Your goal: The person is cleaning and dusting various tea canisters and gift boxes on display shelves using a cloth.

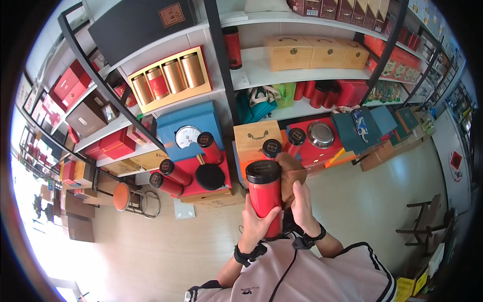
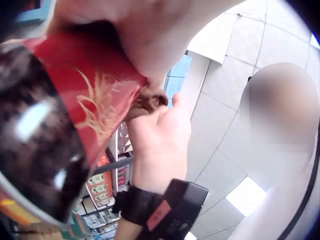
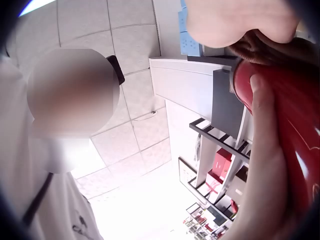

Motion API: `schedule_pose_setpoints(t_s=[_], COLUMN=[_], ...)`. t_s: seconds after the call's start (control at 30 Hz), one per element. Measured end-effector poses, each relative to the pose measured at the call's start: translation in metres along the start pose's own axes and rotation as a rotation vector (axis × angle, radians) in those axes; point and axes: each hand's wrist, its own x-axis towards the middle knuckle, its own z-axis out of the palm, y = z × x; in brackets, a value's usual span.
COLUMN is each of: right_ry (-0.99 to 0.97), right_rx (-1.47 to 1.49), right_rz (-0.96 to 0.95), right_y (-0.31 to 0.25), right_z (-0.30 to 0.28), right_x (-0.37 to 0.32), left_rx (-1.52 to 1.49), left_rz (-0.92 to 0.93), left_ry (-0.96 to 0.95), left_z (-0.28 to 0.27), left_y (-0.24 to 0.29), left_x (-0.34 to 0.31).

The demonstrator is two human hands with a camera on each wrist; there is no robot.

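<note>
My left hand point(image 1: 258, 222) grips a red canister point(image 1: 265, 197) with a black lid point(image 1: 263, 172), its thumb across the front. The canister is held up before my chest, lid end away from me. Beside it, my right hand point(image 1: 302, 205) holds a brown cloth point(image 1: 293, 182) against the canister's side. In the left wrist view the cloth point(image 2: 146, 103) is bunched between the right hand point(image 2: 160, 137) and the red wall. The right wrist view shows the left hand's fingers point(image 3: 265, 112) along the canister point(image 3: 300, 120). Most of the right fingers are hidden behind the cloth in the head view.
Two similar canisters point(image 1: 296, 138) stand just beyond my hands, by a round silver tin point(image 1: 320, 134). Several more canisters point(image 1: 175, 172) and a black round pad point(image 1: 210, 176) are on a red box at left. Shelves of boxes rise behind; a stool point(image 1: 122, 196) stands left.
</note>
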Motion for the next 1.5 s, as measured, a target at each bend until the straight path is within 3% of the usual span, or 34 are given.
schedule_pose_setpoints(t_s=[0.03,0.1,0.17,0.2,0.23,0.3,0.4,0.43,0.5,0.53,0.63,0.67,0.77,0.8,0.83,0.9,0.97,1.03,1.1,1.17,1.2,1.23,1.27,1.3,1.33,1.37,1.43,1.47,1.5], right_ry=[-0.022,-0.024,-0.121,-0.270,-0.423,-0.456,-0.173,-0.164,-0.066,-0.020,-0.077,0.073,0.054,-0.031,-0.042,-0.211,0.263,0.261,0.276,0.210,0.041,-0.026,-0.057,-0.134,-0.264,-0.360,-0.485,-0.499,-0.373], right_rx=[-0.125,-0.721,-0.744,-0.780,-0.816,-0.793,-0.679,-0.681,-0.564,-0.566,-0.309,-0.533,-0.550,-0.583,-0.584,-0.070,-0.207,-0.152,0.230,0.165,0.260,0.213,0.230,-0.050,-0.064,-0.150,0.081,0.076,0.070], right_rz=[0.038,-0.657,-0.689,-0.665,-0.639,-0.569,-0.514,-0.512,-0.657,-0.704,-0.554,-0.623,-0.578,-0.666,-0.669,0.094,-0.249,-0.377,-0.157,-0.336,-0.208,0.022,-0.130,-0.105,-0.239,-0.180,0.158,0.155,0.013], right_y=[-0.007,-0.006,0.008,0.011,0.013,0.024,0.050,0.061,0.072,0.067,0.069,0.056,0.058,0.052,0.040,0.017,0.047,0.013,0.024,0.050,0.038,0.070,0.023,0.034,0.045,0.050,0.085,0.080,0.072], right_z=[0.000,0.016,0.011,0.006,0.001,-0.001,-0.004,-0.012,-0.031,-0.036,-0.038,-0.029,-0.034,-0.040,-0.048,-0.064,-0.087,-0.087,-0.085,-0.078,-0.066,-0.074,-0.033,-0.033,-0.026,-0.021,-0.021,-0.011,0.003], right_x=[0.000,-0.001,-0.019,-0.027,-0.035,-0.048,-0.051,-0.047,-0.036,-0.033,-0.040,-0.041,-0.046,-0.043,-0.046,-0.058,-0.054,-0.029,-0.008,0.026,0.021,0.018,0.006,-0.002,-0.008,-0.018,-0.036,-0.033,-0.032], left_rx=[-0.066,-0.101,-0.676,-0.711,-0.760,-0.630,-0.393,-0.393,-0.657,-0.637,-0.824,-0.982,-1.085,-1.109,-1.020,-0.781,-0.758,-0.763,-0.571,-0.312,-0.293,-0.273,-0.361,-0.448,-0.391,-0.138,0.368,0.392,0.416], left_rz=[-0.031,0.009,-0.251,-0.310,-0.269,-0.272,-0.132,-0.134,-0.104,-0.133,-0.199,-0.343,-0.345,-0.345,-0.339,-0.322,-0.301,-0.313,-0.114,0.088,0.111,0.135,0.114,0.092,0.072,0.157,0.197,0.243,0.290], left_ry=[0.023,0.018,0.164,0.195,0.070,0.097,0.057,0.047,-0.059,-0.123,-0.132,-0.159,-0.148,-0.175,-0.104,0.079,0.029,-0.134,-0.377,-0.520,-0.463,-0.397,-0.331,-0.255,-0.135,0.003,0.119,0.069,0.010], left_z=[0.004,0.007,0.005,-0.003,-0.020,-0.029,-0.018,-0.015,-0.011,-0.013,-0.007,-0.009,-0.005,-0.010,-0.015,-0.020,-0.025,-0.024,-0.015,-0.001,0.005,0.008,0.007,0.005,0.001,-0.005,-0.017,-0.021,-0.023], left_y=[-0.008,-0.029,-0.055,-0.048,-0.044,-0.034,-0.015,-0.009,0.004,0.007,-0.003,-0.028,-0.026,-0.022,-0.023,-0.035,-0.034,-0.044,-0.007,0.005,0.005,0.004,0.009,0.013,0.012,0.023,0.023,0.021,0.018], left_x=[-0.003,-0.002,0.004,0.006,0.015,0.021,0.021,0.018,0.016,0.014,0.003,0.004,0.015,0.019,0.020,0.022,0.015,0.002,-0.006,-0.004,-0.008,-0.011,-0.009,-0.008,-0.007,-0.002,0.003,0.004,0.003])
